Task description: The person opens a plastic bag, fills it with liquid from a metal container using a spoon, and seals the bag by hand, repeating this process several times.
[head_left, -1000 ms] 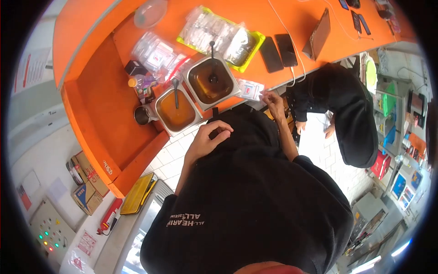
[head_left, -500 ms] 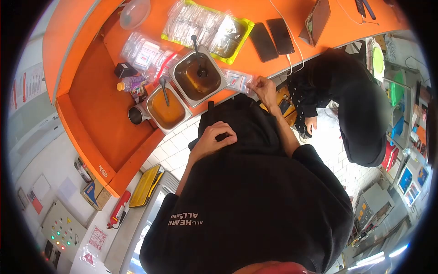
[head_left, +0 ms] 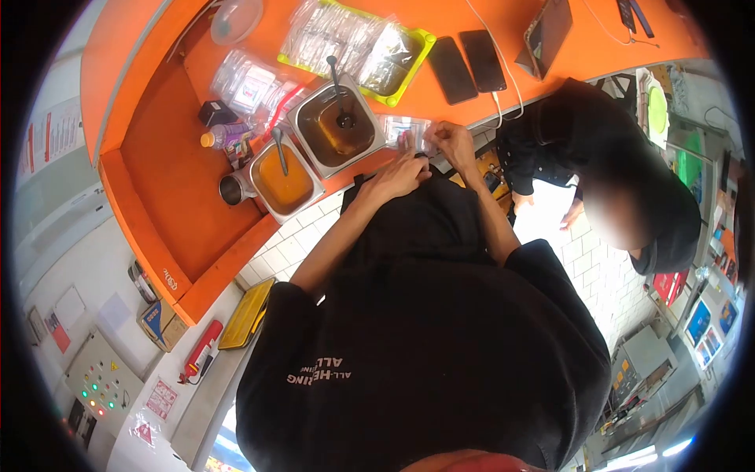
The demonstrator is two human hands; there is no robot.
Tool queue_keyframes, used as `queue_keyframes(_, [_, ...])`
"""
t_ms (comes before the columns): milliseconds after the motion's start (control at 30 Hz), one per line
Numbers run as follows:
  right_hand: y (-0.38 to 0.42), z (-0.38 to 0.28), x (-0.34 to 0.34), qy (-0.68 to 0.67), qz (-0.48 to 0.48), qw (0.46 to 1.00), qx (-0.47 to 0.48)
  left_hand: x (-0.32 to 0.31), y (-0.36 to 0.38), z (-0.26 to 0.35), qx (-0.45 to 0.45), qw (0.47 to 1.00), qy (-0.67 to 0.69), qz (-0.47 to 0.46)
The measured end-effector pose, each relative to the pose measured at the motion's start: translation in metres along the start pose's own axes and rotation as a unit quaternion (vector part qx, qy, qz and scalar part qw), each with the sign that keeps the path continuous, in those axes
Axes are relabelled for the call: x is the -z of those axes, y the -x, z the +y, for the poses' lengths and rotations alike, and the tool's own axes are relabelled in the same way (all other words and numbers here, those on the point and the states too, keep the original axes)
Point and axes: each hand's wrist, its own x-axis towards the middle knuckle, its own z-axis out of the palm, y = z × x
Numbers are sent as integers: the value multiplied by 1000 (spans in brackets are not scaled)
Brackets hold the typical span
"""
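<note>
While the left hand (head_left: 403,175) was curled over the black clothing (head_left: 413,216) half a second ago, it has now come forward to the near edge of a small packet (head_left: 406,128), so two hands are at it instead of one. The right hand (head_left: 456,144) has stayed at the packet's right end, thumb and forefinger pressed together, seemingly pinching that edge. The left fingers point into the packet's near side; whether they grip or only touch it, I cannot tell. The packet lies just ahead of them, at the desk's (head_left: 448,16) near edge: flat, thin, clear plastic around a white printed label.

Just left of the left fingers is a square metal pan (head_left: 316,110) with smooth walls and dark, glossy liquid; farther left, another pan (head_left: 301,204) holds opaque orange liquid. Beyond the fingers, a yellow-green tray (head_left: 413,72) carries crinkled, shiny clear bags (head_left: 334,35). Beyond the right fingers lie two flat, dark phones (head_left: 454,69).
</note>
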Motion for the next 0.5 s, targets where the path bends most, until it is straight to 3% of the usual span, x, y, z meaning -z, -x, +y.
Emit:
queue_keyframes(67, [-4,0,0,60,3,998,-1,-8,-3,0,17,997,30,-62])
queue_keyframes(133, [-4,-3,-1,117,4,993,-3,-2,3,-3,-65,996,42,35])
queue_keyframes(200, [-8,-7,-5,177,24,983,-33,6,0,-11,-72,994,75,-18])
queue_keyframes(267, [-2,-14,-8,182,32,982,-42,5,2,-16,-48,983,175,35])
queue_keyframes(467, [-3,-16,-16,232,67,970,-29,0,6,-18,-53,984,162,57])
queue_keyframes(500, [-6,-8,-16,176,44,983,-33,-1,6,-19,-52,984,163,58])
